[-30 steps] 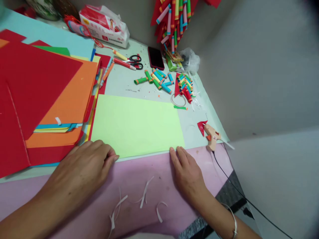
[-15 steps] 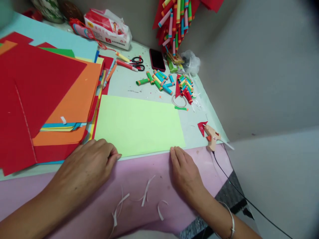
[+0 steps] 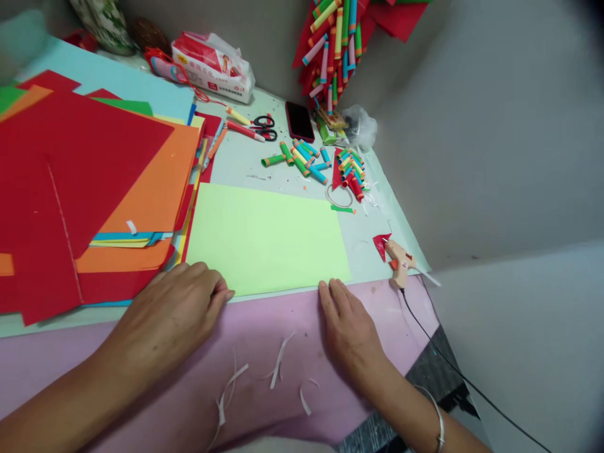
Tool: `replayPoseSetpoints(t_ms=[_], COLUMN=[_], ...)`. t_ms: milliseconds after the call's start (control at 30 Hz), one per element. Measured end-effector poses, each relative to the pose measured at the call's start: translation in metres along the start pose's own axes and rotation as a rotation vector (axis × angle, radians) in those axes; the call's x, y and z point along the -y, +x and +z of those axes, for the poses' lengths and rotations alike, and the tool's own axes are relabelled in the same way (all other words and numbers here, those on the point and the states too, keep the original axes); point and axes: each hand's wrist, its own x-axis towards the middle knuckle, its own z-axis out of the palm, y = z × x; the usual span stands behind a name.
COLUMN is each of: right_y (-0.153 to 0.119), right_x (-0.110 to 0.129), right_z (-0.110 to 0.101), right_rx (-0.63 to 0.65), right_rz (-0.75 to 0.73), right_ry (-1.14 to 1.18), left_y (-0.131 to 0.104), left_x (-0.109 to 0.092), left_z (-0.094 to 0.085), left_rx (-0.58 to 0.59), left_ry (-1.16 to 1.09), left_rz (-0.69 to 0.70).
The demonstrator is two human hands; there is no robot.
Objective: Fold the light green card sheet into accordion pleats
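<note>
Paper (image 3: 268,239), lime green, sits just past the kinda curled left hand (image 3: 177,305) (can't tell if it's pinching) and the pretty flat right hand (image 3: 350,324), only touching the edge.

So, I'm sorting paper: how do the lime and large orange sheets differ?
The lime sheet is largely bare, left hand and right hand at its near edge; the orange sheet is partly under red paper. A white scrap lies on the orange sheet, none on the lime sheet. Both look flat.
</note>
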Motion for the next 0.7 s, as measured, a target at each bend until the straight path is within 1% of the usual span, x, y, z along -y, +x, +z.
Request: replayPoseSetpoints(t_ms=[400, 567, 700], right_y=[0.003, 0.0069, 0.0083], right_x=[-0.0009, 0.0006, 0.0039], right_z=[-0.0028, -0.0024, -0.0021], right_rx=[-0.019, -0.023, -0.011], right_rz=[-0.008, -0.048, -0.076], right_ry=[0.032, 0.116, 0.079], left_y=[-0.0006, 0.0002, 0.0007], left_x=[-0.0028, -0.0028, -0.0024], left_z=[-0.0028, -0.0029, -0.0032], left_rx=[0.01, 0.012, 0.032], left_ry=[0.012, 0.008, 0.017], left_rz=[-0.018, -0.018, -0.024])
